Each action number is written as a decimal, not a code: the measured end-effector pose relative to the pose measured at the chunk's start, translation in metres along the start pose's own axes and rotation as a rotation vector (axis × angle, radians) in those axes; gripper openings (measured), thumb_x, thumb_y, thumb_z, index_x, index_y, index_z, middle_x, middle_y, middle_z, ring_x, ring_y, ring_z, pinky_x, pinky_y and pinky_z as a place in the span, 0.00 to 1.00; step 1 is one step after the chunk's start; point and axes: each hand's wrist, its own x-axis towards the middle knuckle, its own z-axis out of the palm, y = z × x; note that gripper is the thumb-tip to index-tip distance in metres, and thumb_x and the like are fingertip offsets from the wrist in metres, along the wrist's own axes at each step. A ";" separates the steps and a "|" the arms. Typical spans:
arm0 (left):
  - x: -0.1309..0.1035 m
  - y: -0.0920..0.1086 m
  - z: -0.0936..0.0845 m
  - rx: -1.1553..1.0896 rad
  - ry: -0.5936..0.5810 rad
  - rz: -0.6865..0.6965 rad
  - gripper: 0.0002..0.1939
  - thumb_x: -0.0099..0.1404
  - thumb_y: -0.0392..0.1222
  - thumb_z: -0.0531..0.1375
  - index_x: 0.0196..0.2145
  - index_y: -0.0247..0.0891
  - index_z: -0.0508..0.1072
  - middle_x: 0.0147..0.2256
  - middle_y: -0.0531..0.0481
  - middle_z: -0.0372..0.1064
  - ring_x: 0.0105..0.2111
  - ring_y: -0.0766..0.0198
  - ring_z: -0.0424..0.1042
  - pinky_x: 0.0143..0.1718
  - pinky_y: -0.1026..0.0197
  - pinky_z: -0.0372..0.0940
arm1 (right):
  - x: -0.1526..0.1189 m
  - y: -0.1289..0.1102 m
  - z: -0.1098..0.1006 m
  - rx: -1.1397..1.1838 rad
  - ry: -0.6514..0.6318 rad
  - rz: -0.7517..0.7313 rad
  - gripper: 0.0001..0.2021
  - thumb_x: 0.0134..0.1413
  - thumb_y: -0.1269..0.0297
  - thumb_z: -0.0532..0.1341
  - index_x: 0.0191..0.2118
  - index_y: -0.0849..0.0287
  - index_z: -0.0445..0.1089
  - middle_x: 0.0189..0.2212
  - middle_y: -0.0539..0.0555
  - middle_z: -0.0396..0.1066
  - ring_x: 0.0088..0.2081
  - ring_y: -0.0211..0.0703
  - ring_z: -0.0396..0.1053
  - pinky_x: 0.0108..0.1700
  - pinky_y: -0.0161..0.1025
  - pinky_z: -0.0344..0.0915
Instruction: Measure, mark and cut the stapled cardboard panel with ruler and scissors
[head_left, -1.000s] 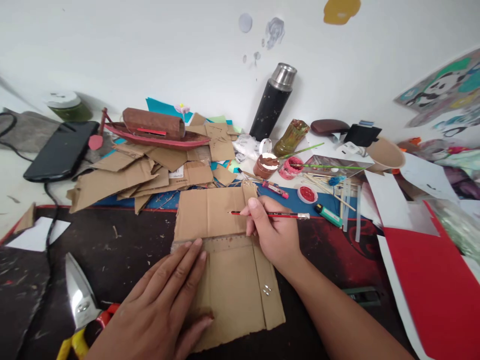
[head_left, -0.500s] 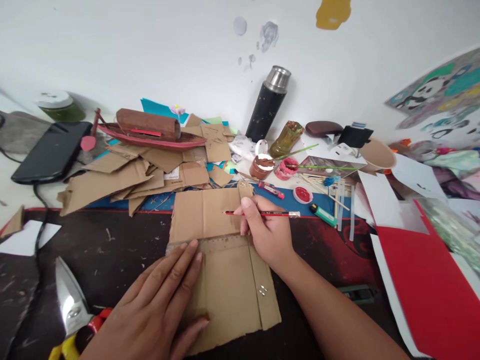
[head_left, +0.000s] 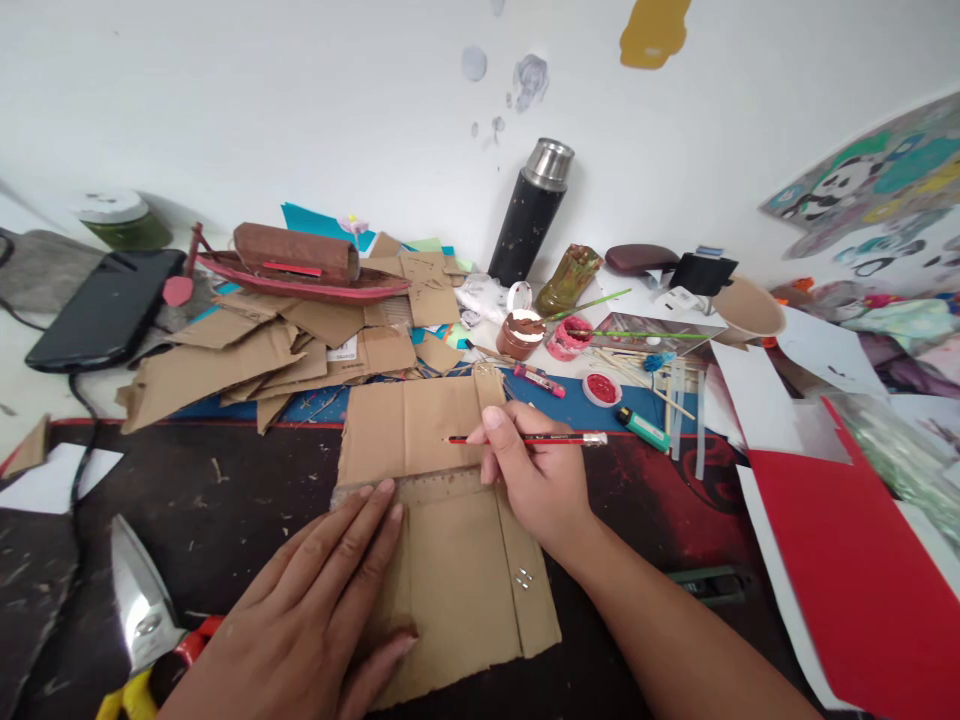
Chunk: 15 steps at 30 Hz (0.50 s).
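Head view: cardboard sheet (head_left: 457, 570) lies flat on the dark work surface (head_left: 225, 520), see-through ruler (head_left: 442, 484) across it. Sheet should be light, fairly stiff, prone to bend at its creases; best pinned flat or taken by a side edge. Ruler probably thin, smooth, liable to slide; press near its ends. Left hand (head_left: 322, 580) is laid out flat, nothing clasped, fingertips at the ruler's left end, thumb over the sheet. Right hand (head_left: 540, 470) has fingers closed around a red-and-black pencil (head_left: 559, 438), pinched toward the tip, which points left over the sheet beyond the ruler; can't tell if it touches. Pencil likely light, rigid, point fragile. Scissors (head_left: 142, 595) left of left hand; cardboard scraps (head_left: 217, 370) and model boat (head_left: 300, 287) beyond the sheet.
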 end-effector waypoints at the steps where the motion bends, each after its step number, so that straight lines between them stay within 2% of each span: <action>1: 0.000 0.000 0.000 0.000 0.001 0.003 0.44 0.80 0.60 0.56 0.81 0.29 0.54 0.72 0.33 0.70 0.67 0.41 0.73 0.67 0.47 0.63 | -0.001 0.000 0.001 0.002 -0.007 0.014 0.21 0.80 0.52 0.59 0.34 0.55 0.77 0.18 0.45 0.69 0.21 0.37 0.68 0.29 0.36 0.65; 8: 0.000 0.001 0.001 -0.032 0.004 -0.016 0.44 0.79 0.60 0.57 0.81 0.31 0.56 0.73 0.34 0.69 0.67 0.41 0.73 0.66 0.46 0.64 | -0.004 0.007 0.005 0.109 -0.011 0.121 0.26 0.78 0.41 0.60 0.32 0.54 0.75 0.16 0.44 0.65 0.18 0.38 0.65 0.24 0.37 0.64; 15: 0.002 0.004 -0.003 -0.001 -0.007 -0.013 0.42 0.79 0.59 0.58 0.79 0.28 0.60 0.71 0.33 0.72 0.68 0.43 0.72 0.67 0.48 0.64 | -0.003 0.006 0.004 0.097 -0.027 0.062 0.24 0.80 0.46 0.60 0.32 0.55 0.75 0.17 0.44 0.65 0.19 0.37 0.65 0.25 0.36 0.65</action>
